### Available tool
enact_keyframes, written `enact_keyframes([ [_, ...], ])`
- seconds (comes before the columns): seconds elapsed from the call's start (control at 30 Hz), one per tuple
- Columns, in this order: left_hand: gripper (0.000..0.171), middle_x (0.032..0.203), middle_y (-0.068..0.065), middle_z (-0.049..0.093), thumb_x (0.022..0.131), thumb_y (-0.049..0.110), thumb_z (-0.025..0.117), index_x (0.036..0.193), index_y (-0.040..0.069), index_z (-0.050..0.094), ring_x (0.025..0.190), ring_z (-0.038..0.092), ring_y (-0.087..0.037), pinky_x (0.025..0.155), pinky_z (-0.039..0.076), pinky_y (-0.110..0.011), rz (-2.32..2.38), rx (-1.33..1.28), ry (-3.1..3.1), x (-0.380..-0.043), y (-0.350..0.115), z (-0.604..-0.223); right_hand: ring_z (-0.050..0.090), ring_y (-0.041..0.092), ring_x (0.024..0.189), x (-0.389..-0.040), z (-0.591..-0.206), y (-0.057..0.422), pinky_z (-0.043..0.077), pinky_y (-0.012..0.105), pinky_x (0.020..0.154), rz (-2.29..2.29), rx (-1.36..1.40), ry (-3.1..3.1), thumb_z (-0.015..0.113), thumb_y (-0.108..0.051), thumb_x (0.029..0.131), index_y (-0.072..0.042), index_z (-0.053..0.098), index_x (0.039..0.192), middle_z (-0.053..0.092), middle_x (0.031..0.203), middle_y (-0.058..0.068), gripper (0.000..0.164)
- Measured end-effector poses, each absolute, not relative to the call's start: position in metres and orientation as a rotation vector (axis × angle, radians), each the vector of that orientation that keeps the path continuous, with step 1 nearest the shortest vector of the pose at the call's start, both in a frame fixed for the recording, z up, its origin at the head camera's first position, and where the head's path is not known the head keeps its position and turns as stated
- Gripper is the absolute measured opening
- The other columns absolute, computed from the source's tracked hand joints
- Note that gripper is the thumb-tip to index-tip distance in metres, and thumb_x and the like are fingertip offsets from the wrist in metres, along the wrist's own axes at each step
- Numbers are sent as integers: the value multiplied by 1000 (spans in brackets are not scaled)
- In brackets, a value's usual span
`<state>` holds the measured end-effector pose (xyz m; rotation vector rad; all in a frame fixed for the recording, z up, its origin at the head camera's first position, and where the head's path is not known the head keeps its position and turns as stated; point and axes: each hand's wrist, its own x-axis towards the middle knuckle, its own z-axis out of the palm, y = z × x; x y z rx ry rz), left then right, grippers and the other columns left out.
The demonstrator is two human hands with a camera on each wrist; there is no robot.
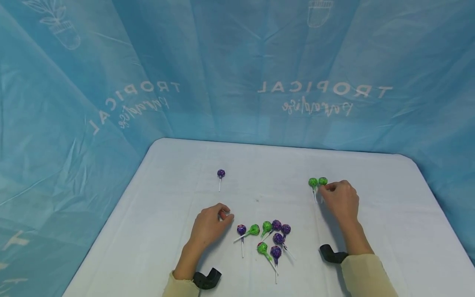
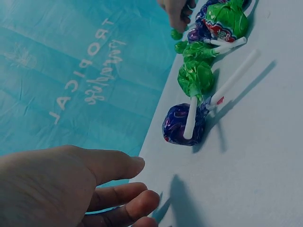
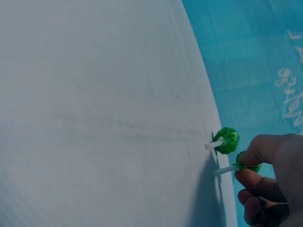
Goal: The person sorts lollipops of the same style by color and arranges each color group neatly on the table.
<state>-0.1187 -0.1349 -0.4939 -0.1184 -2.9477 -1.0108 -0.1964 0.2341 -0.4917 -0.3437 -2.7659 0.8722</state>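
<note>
My right hand (image 1: 341,202) pinches a green-wrapped lollipop (image 1: 322,181) between thumb and finger at the right back of the table. Its white stick points away from the fingers in the right wrist view. Close beside it lies another green lollipop (image 1: 313,182). My left hand (image 1: 210,226) holds nothing, its fingers loosely bent, left of a loose group of lollipops. Nearest to it is a purple lollipop (image 1: 241,229) with the stick of a green lollipop (image 1: 254,229) crossing it. A lone purple lollipop (image 1: 221,173) lies beyond the left hand.
The group in the middle front mixes several more lollipops, among them a green one (image 1: 262,248) and a purple one (image 1: 276,252) with crossing sticks. A white cloth covers the table (image 1: 156,214). A blue printed curtain (image 1: 230,74) hangs behind and beside it.
</note>
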Motion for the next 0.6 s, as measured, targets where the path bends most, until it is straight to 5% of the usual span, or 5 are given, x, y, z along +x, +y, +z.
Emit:
enact_keyframes([
  [0.6, 22, 71, 13, 55, 84, 31, 72, 97, 13, 68, 58, 45, -7, 55, 38, -28, -985, -140, -2992, -112, -131, -497, 57, 28, 63, -204, -495, 242, 41, 35, 50, 866, -408, -2859, 62, -22, 85, 3, 69, 83, 63, 79, 18, 26],
])
